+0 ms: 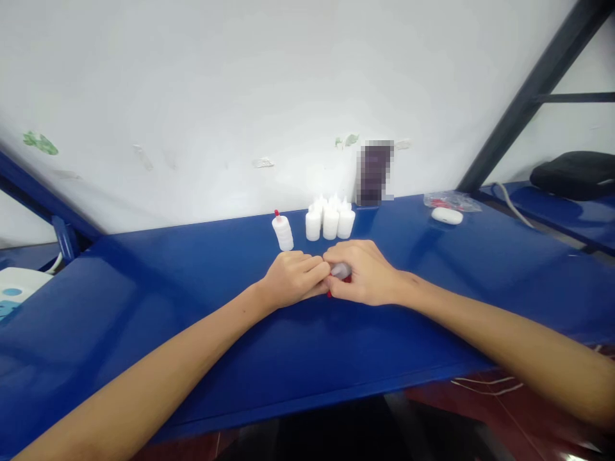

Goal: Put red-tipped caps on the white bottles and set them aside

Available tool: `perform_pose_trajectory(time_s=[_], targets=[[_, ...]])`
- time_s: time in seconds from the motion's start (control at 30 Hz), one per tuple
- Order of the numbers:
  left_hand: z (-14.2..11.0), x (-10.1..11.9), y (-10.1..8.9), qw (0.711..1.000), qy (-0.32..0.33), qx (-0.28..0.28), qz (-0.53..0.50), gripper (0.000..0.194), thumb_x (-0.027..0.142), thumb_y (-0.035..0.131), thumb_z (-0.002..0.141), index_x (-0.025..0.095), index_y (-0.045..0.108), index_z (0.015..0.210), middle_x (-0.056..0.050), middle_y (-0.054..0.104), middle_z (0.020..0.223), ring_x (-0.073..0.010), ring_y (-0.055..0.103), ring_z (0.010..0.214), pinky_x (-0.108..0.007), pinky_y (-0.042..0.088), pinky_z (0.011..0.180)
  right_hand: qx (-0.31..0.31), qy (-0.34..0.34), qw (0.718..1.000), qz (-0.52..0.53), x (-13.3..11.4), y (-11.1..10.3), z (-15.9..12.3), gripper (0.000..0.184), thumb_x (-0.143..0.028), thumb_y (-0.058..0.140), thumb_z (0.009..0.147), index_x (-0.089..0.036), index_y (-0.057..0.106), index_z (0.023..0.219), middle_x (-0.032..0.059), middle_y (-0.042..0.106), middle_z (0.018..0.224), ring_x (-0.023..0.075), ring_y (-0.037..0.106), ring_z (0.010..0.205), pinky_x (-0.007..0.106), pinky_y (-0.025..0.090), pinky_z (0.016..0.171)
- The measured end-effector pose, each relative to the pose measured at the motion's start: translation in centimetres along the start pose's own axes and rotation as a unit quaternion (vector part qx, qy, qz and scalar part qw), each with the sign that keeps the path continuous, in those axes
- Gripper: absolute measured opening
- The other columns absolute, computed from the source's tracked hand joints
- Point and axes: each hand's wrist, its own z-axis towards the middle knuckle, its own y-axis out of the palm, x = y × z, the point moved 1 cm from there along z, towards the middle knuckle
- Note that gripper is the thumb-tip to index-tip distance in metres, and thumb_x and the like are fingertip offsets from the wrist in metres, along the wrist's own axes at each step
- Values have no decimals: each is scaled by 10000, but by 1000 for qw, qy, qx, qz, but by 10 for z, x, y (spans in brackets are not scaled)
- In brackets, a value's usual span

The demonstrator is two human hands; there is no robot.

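My two hands meet over the middle of the table. My right hand (362, 272) is closed around a white pointed nozzle cap (341, 271), in shadow and partly hidden by the fingers. Bits of red (329, 294) show beside and below it. Against those fingertips, my left hand (295, 278) is closed; what it pinches, if anything, is hidden. Just beyond it stands a white squeeze bottle (283, 234) with a red tip (277, 214), leaning slightly. Several white bottles (330, 224) with pale pointed tips stand grouped behind my hands.
A blue table (202, 371) runs along a white wall. A dark pixelated object (375, 173) leans there. At right lie a white rounded case (446, 216) and a clear bag (461, 202) with red pieces. A white-and-blue device (19, 285) sits at the left edge.
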Motion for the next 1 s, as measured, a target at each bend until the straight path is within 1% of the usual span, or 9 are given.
perform_pose_trajectory(time_s=[0.13, 0.23, 0.3, 0.37, 0.43, 0.53, 0.67, 0.83, 1.0], targets=[[1, 0, 3, 1000, 3, 2, -6, 394, 320, 322, 1053, 193, 448, 703, 22, 525, 572, -109, 421, 481, -283, 301, 506, 13, 31, 999, -13, -4, 2, 0, 269, -329, 568, 692, -197, 357, 590, -52, 418, 526, 97, 308, 507, 281, 195, 540], [1, 0, 4, 1000, -13, 0, -24, 378, 314, 345, 1043, 194, 444, 699, 23, 528, 583, -108, 420, 493, -291, 297, 517, 23, 26, 999, -10, -3, 3, 1, 206, -344, 561, 732, -201, 448, 635, -44, 471, 550, 108, 355, 519, 279, 212, 550], [0, 0, 4, 997, -59, 9, -47, 376, 293, 366, 1032, 194, 415, 673, 33, 504, 567, -105, 395, 499, -293, 309, 553, 25, 22, 999, 14, 1, 2, 2, 196, -395, 523, 823, -207, 572, 797, -30, 555, 618, 129, 450, 563, 274, 254, 577], [-1, -1, 4, 987, -146, 15, -72, 385, 272, 387, 1021, 187, 385, 645, 53, 449, 530, -98, 339, 494, -297, 320, 613, 35, 38, 997, 49, 9, 0, 3, 308, -456, 441, 922, -217, 617, 1002, -16, 624, 701, 152, 534, 627, 275, 305, 621], [-2, -4, 4, 962, -251, -1, -105, 401, 283, 407, 1012, 178, 372, 627, 68, 389, 504, -92, 293, 501, -297, 316, 653, 60, 71, 993, 76, 20, -3, 3, 366, -486, 391, 972, -222, 621, 1077, -9, 651, 743, 162, 574, 669, 278, 340, 658], [-3, -8, 6, 904, -387, -56, -174, 451, 355, 448, 986, 173, 342, 586, 67, 330, 493, -86, 289, 503, -278, 284, 605, 87, 110, 987, 84, 36, -5, 3, 340, -466, 428, 974, -206, 641, 1025, -8, 642, 721, 157, 567, 644, 279, 356, 656], [-5, -12, 9, 832, -506, -108, -198, 476, 399, 500, 931, 177, 342, 541, 57, 349, 479, -85, 315, 484, -266, 238, 539, 76, 131, 987, 60, 48, -3, 4, 281, -414, 475, 959, -202, 659, 947, -2, 666, 751, 148, 558, 631, 278, 358, 646], [-9, -19, 9, 831, -516, -123, -166, 494, 437, 566, 901, 174, 406, 515, 54, 392, 450, -85, 325, 457, -263, 243, 531, 43, 100, 994, 25, 46, 2, 5, 273, -397, 488, 959, -201, 671, 907, 9, 686, 789, 166, 581, 690, 283, 361, 670], [-7, -15, 4, 874, -457, -18, -166, 485, 438, 578, 922, 167, 444, 542, 64, 393, 456, -67, 338, 447, -237, 275, 507, 45, 46, 995, 78, 43, -1, 5, 398, -426, 370, 1022, -191, 657, 878, 27, 674, 835, 170, 594, 771, 285, 375, 720]])
